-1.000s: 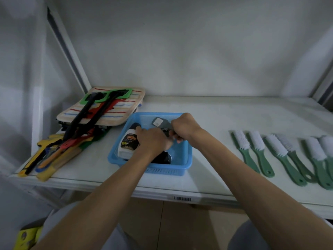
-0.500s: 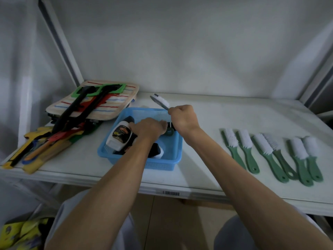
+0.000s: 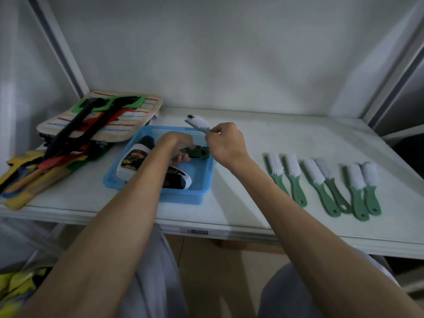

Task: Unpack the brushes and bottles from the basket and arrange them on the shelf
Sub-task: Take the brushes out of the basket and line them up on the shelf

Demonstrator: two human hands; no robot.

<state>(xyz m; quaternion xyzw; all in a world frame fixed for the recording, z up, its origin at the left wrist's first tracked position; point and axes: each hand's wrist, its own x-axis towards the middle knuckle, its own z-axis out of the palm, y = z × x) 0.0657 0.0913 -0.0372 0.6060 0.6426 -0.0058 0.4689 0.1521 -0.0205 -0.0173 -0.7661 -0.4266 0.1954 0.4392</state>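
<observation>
A green brush with white bristles sticks out above the right hand, fingers pinching its handle; the left hand grasps a dark handle inside the basket.

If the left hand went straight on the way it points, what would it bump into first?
Probably the far wall of the blue basket, just beyond the left hand; depth is hard to judge.

free: bare shelf between basket and brush row | left — tool pile (blocks) | back strip open
</observation>
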